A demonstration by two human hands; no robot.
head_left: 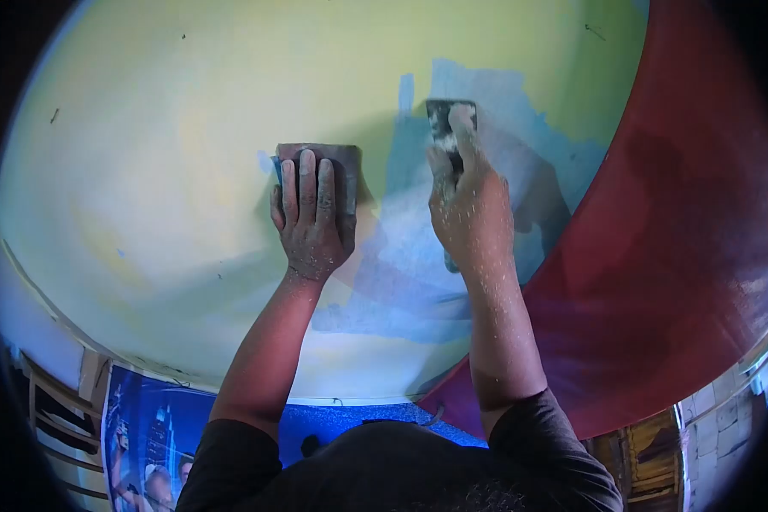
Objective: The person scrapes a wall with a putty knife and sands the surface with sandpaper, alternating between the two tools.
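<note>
Both my arms reach up to a pale yellow-green surface point(171, 154) overhead. My left hand point(311, 213) lies flat on a brown sanding pad point(346, 166), pressing it against the surface. My right hand point(469, 200), speckled with pale dust, grips a dark scraper-like tool point(445, 115) whose top end touches a light blue patch point(486, 111) of the surface. The two hands are about a hand's width apart.
A dark red area point(683, 230) borders the yellow-green surface on the right. Below are a blue poster point(154, 435) on a wall at the lower left, wooden shelving point(55, 418) and a brick wall point(725, 427) at the lower right.
</note>
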